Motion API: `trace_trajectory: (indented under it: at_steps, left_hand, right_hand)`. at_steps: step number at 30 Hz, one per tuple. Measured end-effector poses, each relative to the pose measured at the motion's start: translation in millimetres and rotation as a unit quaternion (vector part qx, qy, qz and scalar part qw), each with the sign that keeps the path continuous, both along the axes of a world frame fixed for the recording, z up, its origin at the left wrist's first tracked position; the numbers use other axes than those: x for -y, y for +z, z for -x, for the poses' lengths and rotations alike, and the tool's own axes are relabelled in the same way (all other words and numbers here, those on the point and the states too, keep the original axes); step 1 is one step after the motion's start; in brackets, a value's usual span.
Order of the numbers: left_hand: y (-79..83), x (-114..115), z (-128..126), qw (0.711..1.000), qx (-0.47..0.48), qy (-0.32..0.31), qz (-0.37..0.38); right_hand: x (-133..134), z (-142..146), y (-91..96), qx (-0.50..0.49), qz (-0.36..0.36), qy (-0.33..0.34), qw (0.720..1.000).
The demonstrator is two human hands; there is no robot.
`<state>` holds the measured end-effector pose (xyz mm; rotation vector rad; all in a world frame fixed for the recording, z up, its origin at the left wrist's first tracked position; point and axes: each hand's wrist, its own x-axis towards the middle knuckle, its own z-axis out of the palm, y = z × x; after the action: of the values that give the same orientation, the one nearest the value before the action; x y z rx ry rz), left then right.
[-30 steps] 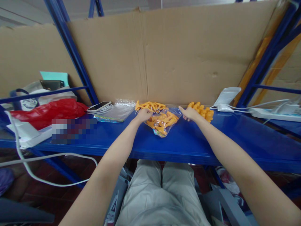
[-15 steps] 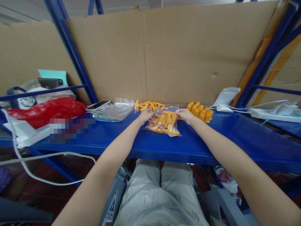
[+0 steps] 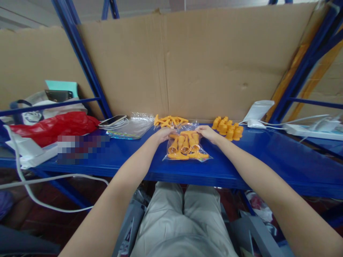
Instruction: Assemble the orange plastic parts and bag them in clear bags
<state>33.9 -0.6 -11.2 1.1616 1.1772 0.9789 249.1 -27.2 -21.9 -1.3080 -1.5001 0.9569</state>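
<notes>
A clear plastic bag (image 3: 187,147) filled with orange plastic parts lies flat on the blue shelf (image 3: 241,160) in front of me. My left hand (image 3: 164,134) pinches the bag's far left corner. My right hand (image 3: 206,132) pinches its far right corner. Both hands are closed on the bag's top edge. Behind the left hand lies a loose pile of orange parts (image 3: 169,121). A second group of orange parts (image 3: 228,129) stands behind and to the right of my right hand.
Empty clear bags (image 3: 131,127) and a phone on a coiled white cable (image 3: 112,121) lie left of the pile. A red bag (image 3: 53,126) sits farther left. A white pouch (image 3: 258,109) and power strip (image 3: 311,130) are at right. Cardboard (image 3: 214,64) backs the shelf.
The bag has swung from tilted to square with me and moved nearer the shelf's front edge. Both hands drew back with it, and the orange parts now lie flatter inside.
</notes>
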Motion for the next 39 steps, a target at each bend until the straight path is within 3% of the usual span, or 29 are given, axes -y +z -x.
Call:
trace_trajectory:
  at_steps: [4,10,14,22,33,39]
  left_hand:
    - [4.0,1,3,0.999,-0.009,-0.027,0.017]
    - [8.2,3,8,0.998,-0.009,-0.039,0.047]
    - [10.5,2,13,0.997,-0.021,-0.035,0.061]
    - [12.5,2,19,0.995,-0.045,-0.063,0.063]
    - [-2.3,-7,14,0.998,-0.062,-0.002,-0.029]
    - [-1.0,-2,13,0.997,-0.066,-0.001,-0.048]
  right_hand:
    - [-3,-3,1.7,-0.025,0.034,-0.021,0.999]
    - [-2,-10,4.8,-0.064,0.088,0.016,0.994]
    - [-1,-13,4.6,-0.051,0.097,0.040,0.993]
    - [-1,-13,4.0,-0.072,0.097,0.001,0.993]
    - [-4,-18,1.8,-0.059,0.080,-0.008,0.995]
    - [-4,-23,4.5,-0.042,0.048,-0.018,0.998]
